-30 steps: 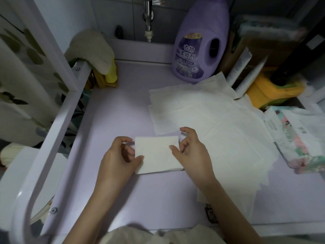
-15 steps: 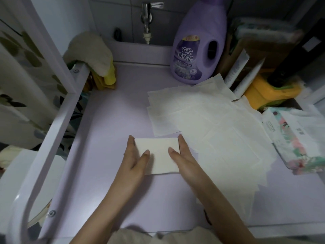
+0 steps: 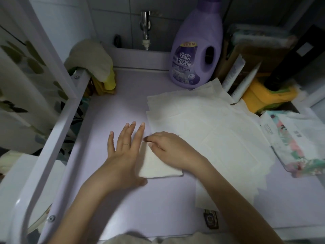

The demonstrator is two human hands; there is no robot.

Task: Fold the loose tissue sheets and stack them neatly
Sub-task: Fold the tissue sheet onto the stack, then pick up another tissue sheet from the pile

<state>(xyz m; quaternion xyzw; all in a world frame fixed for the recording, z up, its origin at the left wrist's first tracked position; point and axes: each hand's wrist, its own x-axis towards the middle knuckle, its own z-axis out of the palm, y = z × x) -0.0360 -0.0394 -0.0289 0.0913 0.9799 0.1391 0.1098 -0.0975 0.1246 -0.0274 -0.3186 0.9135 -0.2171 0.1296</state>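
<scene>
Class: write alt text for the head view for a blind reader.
A left hand lies flat against a folded tissue on a lilac table while the right hand pinches its far corner; loose sheets spread to the right.

This was a home wash corner, a bathroom or laundry nook. A tiled wall (image 3: 112,18) ran along the back with a metal tap (image 3: 145,29) sticking out of it. Under the tap a big purple softener bottle (image 3: 195,50) stood on a lilac tabletop (image 3: 114,106). Household bits crowded the right side: tubes (image 3: 234,73), a yellow box (image 3: 260,97) and a flowered tissue pack (image 3: 299,141). Cloths (image 3: 91,57) hung over a white frame (image 3: 58,124) on the left, with a leaf-print curtain (image 3: 21,85) beyond it. Below sat a rounded white fixture (image 3: 21,173), too cropped to identify.
</scene>
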